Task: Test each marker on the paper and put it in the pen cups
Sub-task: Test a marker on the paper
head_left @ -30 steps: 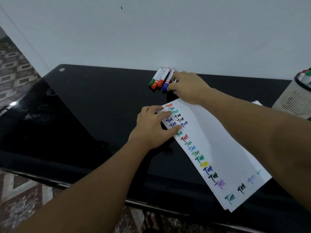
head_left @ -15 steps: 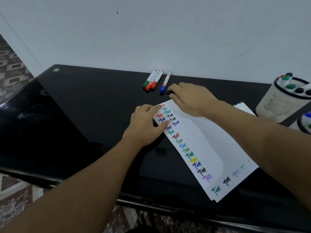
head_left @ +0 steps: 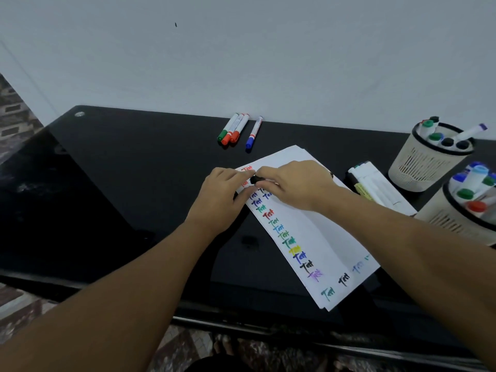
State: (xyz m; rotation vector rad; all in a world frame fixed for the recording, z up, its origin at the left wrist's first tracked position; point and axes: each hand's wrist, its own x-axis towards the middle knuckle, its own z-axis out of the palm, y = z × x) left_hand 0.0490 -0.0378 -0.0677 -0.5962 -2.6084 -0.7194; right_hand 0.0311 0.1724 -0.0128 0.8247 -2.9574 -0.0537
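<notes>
Black marker [head_left: 257, 179] mostly hidden between both hands, only cap end visible, over top of paper [head_left: 316, 226]. Right hand [head_left: 292, 183] grips marker body; left hand [head_left: 225, 191] pinches cap. Pen cups [head_left: 426, 162] at right, nearer one cut off by frame edge.

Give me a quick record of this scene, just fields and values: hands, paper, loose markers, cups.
left hand: pinches the cap end of the black marker
right hand: grips the black marker over the paper
paper: rows of coloured test marks along its left edge
loose markers: four by the wall, capped
cups: two at right, holding markers
</notes>
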